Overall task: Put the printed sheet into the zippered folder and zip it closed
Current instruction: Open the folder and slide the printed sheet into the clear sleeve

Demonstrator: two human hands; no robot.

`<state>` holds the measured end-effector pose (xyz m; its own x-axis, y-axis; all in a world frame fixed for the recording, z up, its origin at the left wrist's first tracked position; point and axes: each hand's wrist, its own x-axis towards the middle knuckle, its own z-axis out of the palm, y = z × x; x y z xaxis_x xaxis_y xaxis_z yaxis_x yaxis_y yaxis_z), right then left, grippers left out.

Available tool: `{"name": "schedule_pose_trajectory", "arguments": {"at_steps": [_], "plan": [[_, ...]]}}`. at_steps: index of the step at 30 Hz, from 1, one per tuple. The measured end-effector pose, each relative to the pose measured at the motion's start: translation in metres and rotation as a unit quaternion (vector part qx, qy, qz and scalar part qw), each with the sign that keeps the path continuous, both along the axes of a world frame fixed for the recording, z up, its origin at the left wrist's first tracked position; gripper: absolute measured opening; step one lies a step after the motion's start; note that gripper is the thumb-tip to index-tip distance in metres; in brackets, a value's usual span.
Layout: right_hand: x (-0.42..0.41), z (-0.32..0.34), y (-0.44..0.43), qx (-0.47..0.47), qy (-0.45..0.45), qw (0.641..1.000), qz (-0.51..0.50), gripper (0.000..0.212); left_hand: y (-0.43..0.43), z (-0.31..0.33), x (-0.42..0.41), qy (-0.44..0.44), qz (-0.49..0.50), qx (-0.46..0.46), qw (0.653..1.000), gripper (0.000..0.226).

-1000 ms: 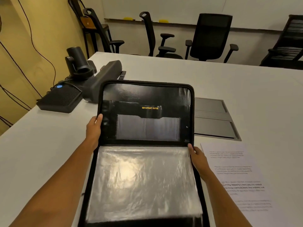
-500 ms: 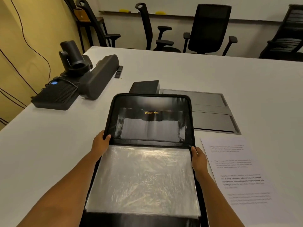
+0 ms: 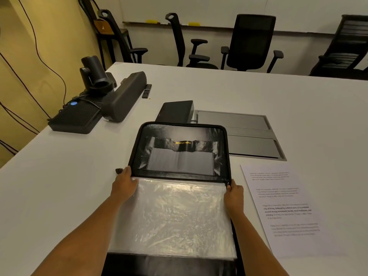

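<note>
The black zippered folder (image 3: 180, 134) lies open in front of me on the white table. Its far half is laid back nearly flat and shows a pocket with gold lettering. Shiny clear sleeves (image 3: 173, 218) cover its near half. My left hand (image 3: 123, 184) grips the folder's left edge at the fold. At the right end of the fold, my right hand (image 3: 234, 195) holds the edge by the zipper. The printed sheet (image 3: 286, 210) rests flat on the table, to the right of the folder and apart from it.
A grey recessed cable hatch (image 3: 245, 134) and a small black box (image 3: 176, 111) sit just beyond the folder. A conference camera (image 3: 95, 74), a dark soundbar (image 3: 124, 95) and a speaker unit (image 3: 76, 118) stand at the far left. Office chairs (image 3: 252, 41) line the far side.
The folder's far half has swung back from upright to nearly flat on the table. Both hands slid down along its edges to the fold. The black box behind it came into view.
</note>
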<state>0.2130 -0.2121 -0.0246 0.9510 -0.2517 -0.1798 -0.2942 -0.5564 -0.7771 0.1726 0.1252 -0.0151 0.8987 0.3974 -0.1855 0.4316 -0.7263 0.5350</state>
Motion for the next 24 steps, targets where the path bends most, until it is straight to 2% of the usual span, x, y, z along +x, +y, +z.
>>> {"name": "schedule_pose_trajectory", "arguments": {"at_steps": [3,6,8,13,20,24], "plan": [[-0.012,0.0,0.007,-0.02,0.005,0.999,-0.024,0.036,0.001,-0.004,-0.013,0.026,-0.01,0.02,0.999,0.064],[-0.022,0.001,0.01,-0.168,0.034,0.985,0.021,0.044,-0.003,-0.01,-0.03,0.051,-0.024,0.027,0.998,0.065],[-0.03,0.002,0.009,-0.219,0.038,0.973,0.056,0.046,-0.007,-0.014,-0.042,0.055,-0.036,0.037,0.997,0.065],[-0.051,0.007,0.005,-0.225,0.047,0.967,0.111,0.05,-0.017,-0.019,-0.073,0.046,-0.042,0.068,0.996,0.065],[-0.092,0.009,-0.006,-0.237,0.051,0.963,0.114,0.049,-0.029,-0.018,-0.114,0.027,0.025,0.049,0.998,0.065],[-0.116,0.009,-0.008,-0.221,0.056,0.968,0.108,0.049,-0.029,-0.018,-0.137,0.047,0.017,0.08,0.996,0.066]]}}
